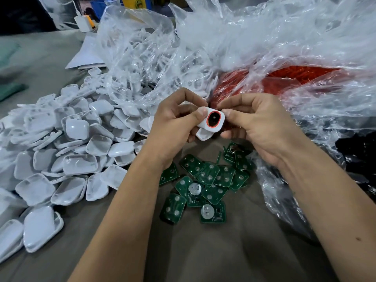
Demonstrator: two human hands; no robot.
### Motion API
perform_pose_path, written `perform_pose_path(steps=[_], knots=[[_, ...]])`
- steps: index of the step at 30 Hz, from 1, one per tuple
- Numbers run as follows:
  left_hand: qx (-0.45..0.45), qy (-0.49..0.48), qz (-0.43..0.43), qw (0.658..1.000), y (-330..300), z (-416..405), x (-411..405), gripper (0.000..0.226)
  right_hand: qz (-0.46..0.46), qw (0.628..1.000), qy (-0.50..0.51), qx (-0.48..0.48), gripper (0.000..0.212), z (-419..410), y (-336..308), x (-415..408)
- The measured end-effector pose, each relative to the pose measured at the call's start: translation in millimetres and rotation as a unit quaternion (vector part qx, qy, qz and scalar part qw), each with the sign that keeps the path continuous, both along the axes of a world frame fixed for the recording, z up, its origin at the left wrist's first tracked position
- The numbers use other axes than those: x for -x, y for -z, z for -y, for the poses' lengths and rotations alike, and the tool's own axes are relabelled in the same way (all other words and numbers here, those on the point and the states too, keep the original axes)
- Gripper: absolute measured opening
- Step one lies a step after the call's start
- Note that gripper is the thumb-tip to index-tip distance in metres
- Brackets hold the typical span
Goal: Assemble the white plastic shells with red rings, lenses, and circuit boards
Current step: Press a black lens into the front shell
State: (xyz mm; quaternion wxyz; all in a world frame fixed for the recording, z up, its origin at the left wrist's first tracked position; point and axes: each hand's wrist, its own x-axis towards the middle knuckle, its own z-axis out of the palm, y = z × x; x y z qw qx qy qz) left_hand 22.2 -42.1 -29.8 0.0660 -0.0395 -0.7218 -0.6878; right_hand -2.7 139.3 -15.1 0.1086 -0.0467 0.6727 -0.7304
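Both hands, left hand [175, 121] and right hand [258, 123], pinch one white shell [218, 124], likely steadying it to seat its red ring [207, 120].

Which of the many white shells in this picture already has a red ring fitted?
The white shell held between the left hand and right hand; the loose shells piled on the table show none.
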Motion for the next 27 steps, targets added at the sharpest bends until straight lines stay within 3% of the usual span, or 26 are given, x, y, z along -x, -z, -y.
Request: perform_pose_path(steps=[7,13,19,27], knots=[[-0.068,-0.047,-0.018,0.996,-1,-2,0,0.007,0.043,0.997,0.009,0.062,0.018,1,-4,-1],[-0.166,-0.026,0.0,0.986,-2,-11,-2,0.012,0.099,0.979,0.012,0.177,0.012,3,-8,-4],[-0.186,-0.031,-0.001,0.982,-3,-16,-2,0.016,0.14,0.968,0.0,0.21,0.033,-2,-8,-3],[-0.15,-0.049,-0.002,0.988,-1,-15,-2,0.018,0.115,0.975,-0.015,0.191,0.03,1,-7,-5]])
